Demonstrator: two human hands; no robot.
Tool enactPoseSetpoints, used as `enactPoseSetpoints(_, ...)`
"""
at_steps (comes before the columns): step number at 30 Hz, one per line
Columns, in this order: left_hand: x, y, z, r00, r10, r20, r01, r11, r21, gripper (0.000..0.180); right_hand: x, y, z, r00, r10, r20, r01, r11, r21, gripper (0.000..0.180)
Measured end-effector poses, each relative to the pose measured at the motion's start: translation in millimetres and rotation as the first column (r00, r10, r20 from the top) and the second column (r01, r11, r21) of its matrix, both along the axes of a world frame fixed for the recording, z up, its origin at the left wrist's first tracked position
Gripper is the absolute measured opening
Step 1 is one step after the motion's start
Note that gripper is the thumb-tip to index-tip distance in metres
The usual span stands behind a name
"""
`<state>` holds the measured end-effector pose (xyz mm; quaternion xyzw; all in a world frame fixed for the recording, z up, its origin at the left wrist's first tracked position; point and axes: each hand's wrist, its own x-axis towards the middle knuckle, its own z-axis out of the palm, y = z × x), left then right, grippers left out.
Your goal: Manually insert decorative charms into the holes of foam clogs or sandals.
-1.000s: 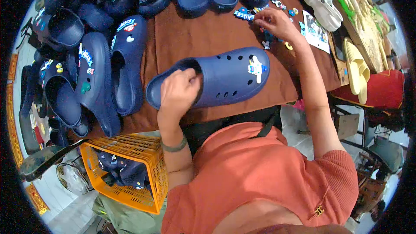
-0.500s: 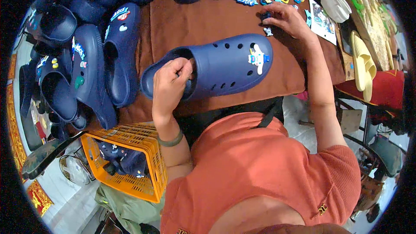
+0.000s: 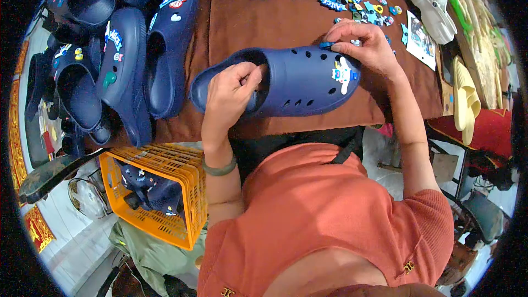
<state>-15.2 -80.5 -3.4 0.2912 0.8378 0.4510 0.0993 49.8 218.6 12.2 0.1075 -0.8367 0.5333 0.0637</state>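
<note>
A navy blue clog (image 3: 300,80) with holes lies on its side on the brown tablecloth (image 3: 258,19), toe to the right. My left hand (image 3: 231,91) grips its heel opening, fingers inside. My right hand (image 3: 366,44) rests on the toe and pinches a small blue charm (image 3: 325,45) against the top of the clog. A white and blue figure charm (image 3: 344,72) is fixed on the toe. Loose colourful charms (image 3: 366,11) lie scattered on the cloth just beyond my right hand.
Several navy clogs (image 3: 165,49) with charms lie at the left and along the far edge. An orange plastic basket (image 3: 157,187) holding more clogs stands low at the left. Pale clogs (image 3: 432,0) and a yellow one (image 3: 465,96) lie at the right.
My right hand came back from the loose charms to the toe of the clog, now holding a small blue charm. The left hand kept its grip on the heel.
</note>
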Motion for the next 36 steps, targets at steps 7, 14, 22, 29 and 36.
enactPoseSetpoints(7, -3, 0, -4, 0.995, -0.012, 0.094, 0.008, 0.999, 0.040, 0.026, 5, -13, 15, 0.960, 0.084, -0.267, 0.006, 0.947, 0.320, 0.014)
enactPoseSetpoints(14, -1, 0, -1, 0.998, -0.003, 0.062, 0.003, 1.000, -0.010, 0.027, 23, -30, 31, 0.891, 0.227, -0.392, 0.149, 0.670, 0.727, 0.030)
enactPoseSetpoints(22, 1, 2, -5, 1.000, 0.018, 0.004, -0.018, 1.000, 0.023, 0.025, 27, -40, 42, 0.927, 0.256, -0.272, 0.074, 0.587, 0.806, 0.035)
enactPoseSetpoints(29, -1, -1, 2, 0.992, 0.008, 0.126, 0.010, 0.990, -0.141, 0.028, 25, -42, 40, 0.920, 0.284, -0.270, 0.081, 0.536, 0.841, 0.029)
enactPoseSetpoints(36, -1, -2, -1, 0.996, -0.010, 0.087, 0.020, 0.992, -0.122, 0.028, -8, -23, 30, 0.985, 0.049, 0.166, -0.061, 0.996, 0.065, 0.017)
